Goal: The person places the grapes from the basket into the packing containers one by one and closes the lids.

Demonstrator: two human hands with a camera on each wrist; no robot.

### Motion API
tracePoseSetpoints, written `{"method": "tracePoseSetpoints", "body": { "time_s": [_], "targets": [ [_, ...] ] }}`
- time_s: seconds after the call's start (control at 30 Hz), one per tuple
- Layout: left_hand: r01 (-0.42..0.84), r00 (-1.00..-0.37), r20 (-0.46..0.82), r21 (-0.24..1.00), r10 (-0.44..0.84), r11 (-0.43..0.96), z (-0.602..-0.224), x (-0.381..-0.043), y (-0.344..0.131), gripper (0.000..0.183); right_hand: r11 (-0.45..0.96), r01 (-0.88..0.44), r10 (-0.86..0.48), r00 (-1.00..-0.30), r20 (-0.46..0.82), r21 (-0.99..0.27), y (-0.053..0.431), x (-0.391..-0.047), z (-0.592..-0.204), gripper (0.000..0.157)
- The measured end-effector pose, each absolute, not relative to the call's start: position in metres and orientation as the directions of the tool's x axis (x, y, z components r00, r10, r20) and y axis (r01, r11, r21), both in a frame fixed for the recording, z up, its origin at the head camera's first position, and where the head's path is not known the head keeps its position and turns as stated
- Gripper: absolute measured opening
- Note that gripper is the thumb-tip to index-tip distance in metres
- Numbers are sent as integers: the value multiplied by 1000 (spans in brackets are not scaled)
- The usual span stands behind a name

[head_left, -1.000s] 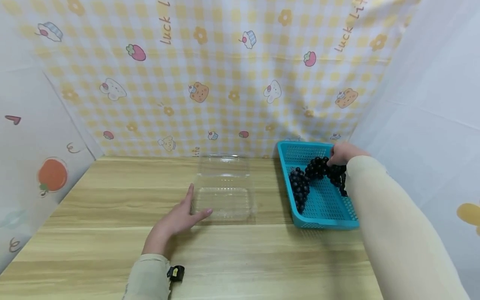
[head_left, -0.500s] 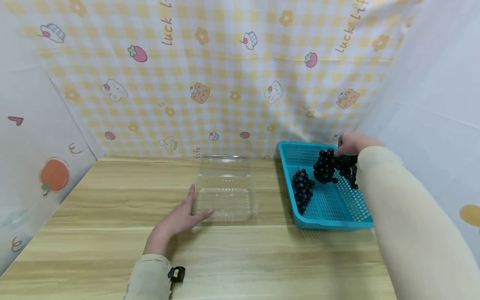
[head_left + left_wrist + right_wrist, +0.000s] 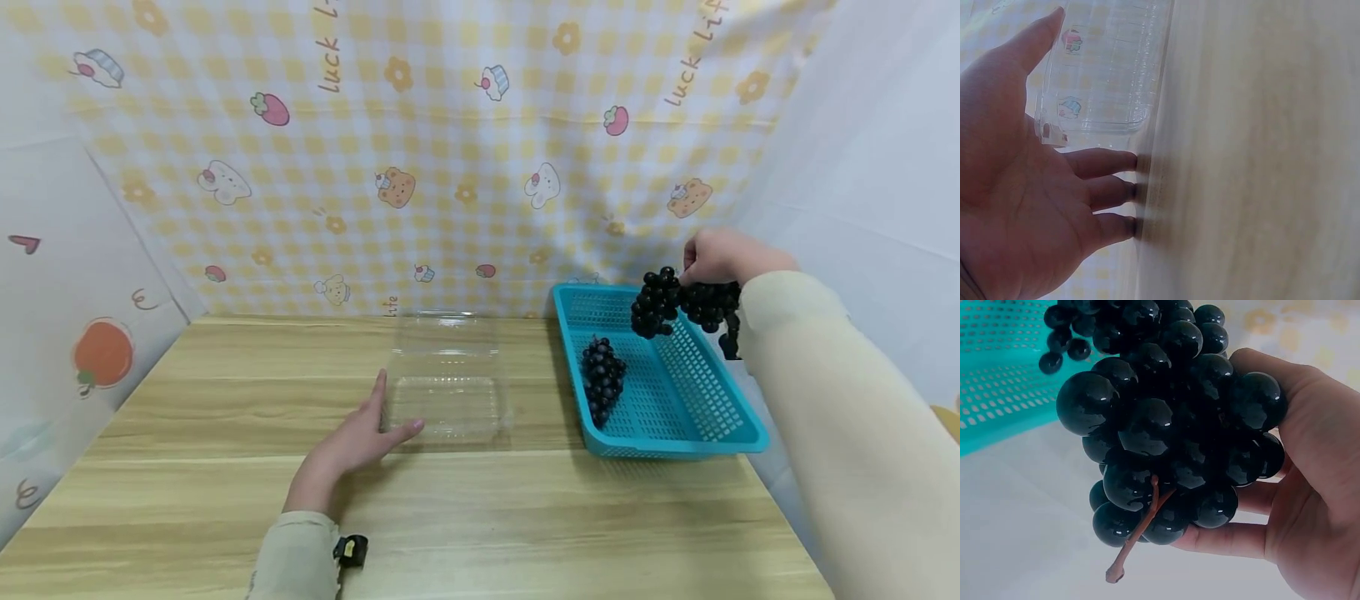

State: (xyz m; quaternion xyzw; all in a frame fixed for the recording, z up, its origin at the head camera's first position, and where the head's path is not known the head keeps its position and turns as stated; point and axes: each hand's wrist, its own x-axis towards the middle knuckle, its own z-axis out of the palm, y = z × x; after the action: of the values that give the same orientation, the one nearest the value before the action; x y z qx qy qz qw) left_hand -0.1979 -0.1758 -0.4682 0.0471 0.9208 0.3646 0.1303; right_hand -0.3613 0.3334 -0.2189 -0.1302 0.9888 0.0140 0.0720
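While held (right hand [image 3: 722,256]), grapes [image 3: 1155,428] hang.

Brown lettering runs bottom-to-top on yellow-&-wht checked cloth [image 3: 465,137], head view: "luck l" [image 3: 330,60] approx 11 o'clock, cut by top edge, "luck lif" [image 3: 692,62] betw 1 & 2, also cut, plus small "life" [image 3: 391,306], approx 9, at wood-grain table's [image 3: 525,533] back edge.
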Motion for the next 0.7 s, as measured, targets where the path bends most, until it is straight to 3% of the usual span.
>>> {"method": "tracePoseSetpoints", "body": {
  "time_s": [0.43,0.7],
  "targets": [
    [-2,-964,-198,674,179,738,-469,-199,-177,123,954,-290,-281,-953,-110,75,307,-359,-182,19],
    [-10,-962,-208,672,176,741,-469,-198,-176,123,923,-333,-323,-943,-82,193,281,-351,-158,20]
  ]
}}
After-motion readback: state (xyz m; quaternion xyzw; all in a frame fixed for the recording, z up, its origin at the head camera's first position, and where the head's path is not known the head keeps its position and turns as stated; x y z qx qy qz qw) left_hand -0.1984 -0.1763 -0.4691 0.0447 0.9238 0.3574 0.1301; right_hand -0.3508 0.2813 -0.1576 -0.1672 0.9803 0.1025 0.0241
